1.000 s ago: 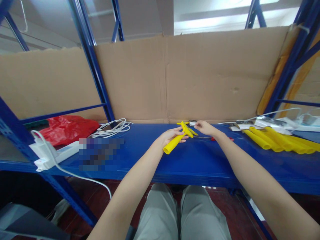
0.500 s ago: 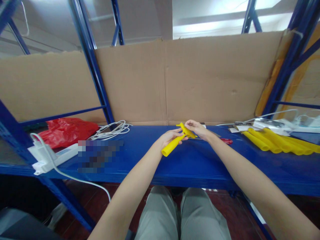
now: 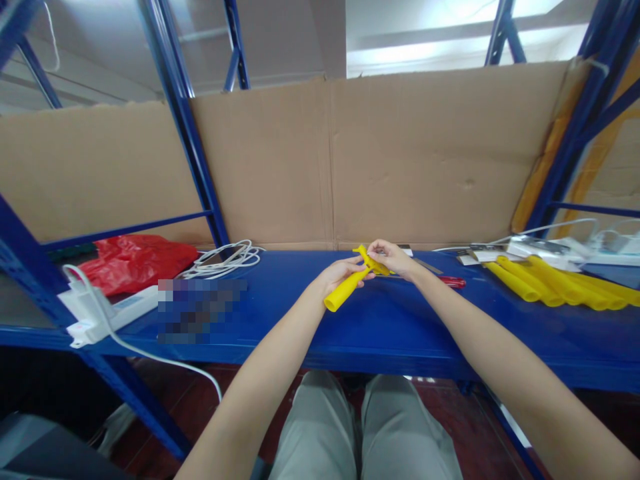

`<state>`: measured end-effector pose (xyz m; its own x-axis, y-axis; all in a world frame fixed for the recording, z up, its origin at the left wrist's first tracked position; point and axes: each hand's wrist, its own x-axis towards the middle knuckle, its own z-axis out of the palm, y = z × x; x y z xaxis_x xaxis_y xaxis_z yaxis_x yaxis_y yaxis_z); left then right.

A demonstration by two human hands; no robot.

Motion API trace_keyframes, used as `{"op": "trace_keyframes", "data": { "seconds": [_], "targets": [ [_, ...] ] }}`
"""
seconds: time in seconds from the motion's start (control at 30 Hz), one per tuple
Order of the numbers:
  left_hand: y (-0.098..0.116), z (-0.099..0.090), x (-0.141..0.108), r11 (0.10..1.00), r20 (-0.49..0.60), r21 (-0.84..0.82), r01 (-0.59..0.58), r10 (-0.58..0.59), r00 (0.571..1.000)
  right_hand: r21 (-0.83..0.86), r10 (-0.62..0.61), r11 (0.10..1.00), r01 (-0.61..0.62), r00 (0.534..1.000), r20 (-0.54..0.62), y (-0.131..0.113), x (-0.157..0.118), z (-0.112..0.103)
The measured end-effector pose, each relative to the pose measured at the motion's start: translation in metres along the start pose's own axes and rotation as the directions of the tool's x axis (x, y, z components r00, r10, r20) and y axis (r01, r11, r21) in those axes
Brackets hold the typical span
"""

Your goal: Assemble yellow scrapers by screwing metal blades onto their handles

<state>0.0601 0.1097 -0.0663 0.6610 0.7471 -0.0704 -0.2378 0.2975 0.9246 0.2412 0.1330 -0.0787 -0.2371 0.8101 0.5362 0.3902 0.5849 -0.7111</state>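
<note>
Over the blue table my left hand [image 3: 345, 272] is closed around a yellow plastic tool [image 3: 344, 293] with a tube-like handle. The handle points down toward me, and its wider, branching head lies between my two hands. My right hand [image 3: 393, 257] has its fingertips pinched together at that head. Whatever they may hold there is too small or hidden to make out. Behind my right wrist lies a red-handled tool [image 3: 453, 283], its thin shaft partly hidden by my arm.
On the right lie several yellow tubular handles [image 3: 560, 283] beside white power strips. To the left are a red plastic bag [image 3: 140, 260], coiled white cable [image 3: 225, 259] and a plugged power strip [image 3: 130, 307]. A cardboard panel [image 3: 425, 160] closes the back between blue posts.
My right fingers have shifted slightly left and in over the tool's head. My left hand and the yellow handle stay almost where they were.
</note>
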Motion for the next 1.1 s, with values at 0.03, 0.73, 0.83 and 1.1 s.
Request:
{"op": "trace_keyframes", "data": {
  "seconds": [0.03,0.73,0.83,1.1],
  "targets": [
    [0.0,-0.001,0.0,1.0,0.002,0.003,-0.002,0.002,1.0,-0.015,-0.007,1.0,0.007,1.0,-0.004,0.0,0.0,0.0],
    [0.0,-0.004,0.003,1.0,0.023,0.027,0.016,-0.016,1.0,-0.298,-0.062,0.952,0.075,0.997,0.052,-0.003,0.004,-0.006],
    [0.0,-0.003,0.003,0.999,0.021,0.031,0.013,-0.013,1.0,-0.348,-0.13,0.926,0.145,0.989,0.065,-0.004,0.005,-0.007],
    [0.001,0.002,-0.001,0.998,-0.006,0.066,0.008,-0.008,1.0,-0.347,-0.063,0.934,0.089,0.994,0.086,-0.004,0.003,-0.009]
  ]
}}
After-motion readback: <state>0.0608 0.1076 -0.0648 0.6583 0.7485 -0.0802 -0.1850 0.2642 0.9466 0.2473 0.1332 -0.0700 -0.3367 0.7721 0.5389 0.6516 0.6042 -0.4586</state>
